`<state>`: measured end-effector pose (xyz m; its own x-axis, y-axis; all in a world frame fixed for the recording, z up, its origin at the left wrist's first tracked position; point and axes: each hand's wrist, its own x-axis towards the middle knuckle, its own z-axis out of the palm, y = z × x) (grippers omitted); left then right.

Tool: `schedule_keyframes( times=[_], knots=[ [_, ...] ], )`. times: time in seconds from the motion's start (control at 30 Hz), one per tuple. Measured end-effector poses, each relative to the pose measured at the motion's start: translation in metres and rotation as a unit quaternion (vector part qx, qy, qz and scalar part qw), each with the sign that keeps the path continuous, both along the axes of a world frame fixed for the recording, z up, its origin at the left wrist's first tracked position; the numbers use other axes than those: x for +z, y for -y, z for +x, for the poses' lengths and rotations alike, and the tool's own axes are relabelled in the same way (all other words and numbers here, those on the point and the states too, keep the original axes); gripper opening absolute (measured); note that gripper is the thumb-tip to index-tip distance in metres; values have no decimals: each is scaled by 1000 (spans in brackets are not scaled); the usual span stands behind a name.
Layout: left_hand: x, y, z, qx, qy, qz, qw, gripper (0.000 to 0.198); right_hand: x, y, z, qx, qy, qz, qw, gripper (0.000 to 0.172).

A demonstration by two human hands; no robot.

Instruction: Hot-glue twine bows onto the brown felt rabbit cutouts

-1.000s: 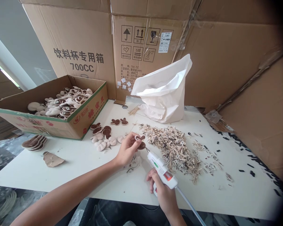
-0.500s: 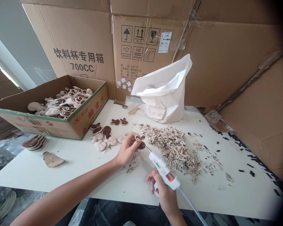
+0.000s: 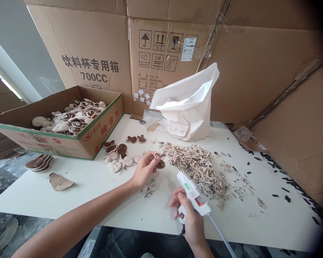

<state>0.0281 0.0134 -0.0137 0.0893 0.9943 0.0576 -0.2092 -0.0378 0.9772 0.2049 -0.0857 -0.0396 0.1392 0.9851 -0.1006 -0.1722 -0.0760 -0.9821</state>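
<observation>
Between the thumb and fingers of my left hand is a small brown, bunny-shaped plush piece with a white loop on it. My right hand is wrapped round the handle of a white glue gun, its nozzle pointing up and left, apart from the plush piece. A cord and a pale glue stick trail from the gun. Left of my left hand lies a group of brown and cream plush pieces. Two more brown bunny pieces lie behind them. Thin loops lie under my left wrist.
A cardboard box of plush pieces stands at the left. Near it are stacked brown pieces and a cardboard scrap. A heap of short cords spreads before a white bag. Black bits are scattered at right.
My right hand has drawn the glue gun down and to the right, so its nozzle is farther from the plush piece. My left hand has barely moved.
</observation>
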Motion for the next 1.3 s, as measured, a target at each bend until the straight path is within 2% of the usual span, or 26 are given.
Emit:
schedule_keyframes(
  times=[0.07,0.13,0.2,0.3,0.37,0.43,0.7,0.93,1.03,1.17,1.23,1.3],
  knots=[
    [1,2,0,-41,12,-9,999,39,-1,-3,2,-17,-26,6,1000,31],
    [2,5,0,-117,39,-19,992,39,0,-6,2,-39,-55,4,998,29],
    [3,9,0,-206,53,-28,977,37,1,-8,2,-60,-75,-1,995,29],
    [6,15,0,-318,13,-24,948,35,3,-10,0,-77,-77,-13,994,33],
    [8,17,0,-358,-13,-10,933,35,5,-9,-1,-76,-76,-29,994,36],
    [9,17,-1,-370,-19,-1,929,37,5,-8,-1,-70,-85,-43,993,41],
    [8,14,0,-358,-19,-12,934,38,3,-9,-3,-73,-48,-35,996,42],
    [7,11,0,-325,-73,17,943,36,6,-10,-4,-96,-42,-33,994,42],
    [4,9,0,-275,-86,28,957,32,6,-11,-3,-109,-51,-35,992,43],
    [0,5,0,-163,-127,39,978,21,4,-12,-3,-121,-60,-31,990,41],
    [0,3,-1,-122,-190,65,972,19,3,-13,-3,-124,-62,-25,990,41],
    [0,2,-1,-92,-261,117,954,20,3,-14,-3,-128,-62,-21,990,41]
  ],
)
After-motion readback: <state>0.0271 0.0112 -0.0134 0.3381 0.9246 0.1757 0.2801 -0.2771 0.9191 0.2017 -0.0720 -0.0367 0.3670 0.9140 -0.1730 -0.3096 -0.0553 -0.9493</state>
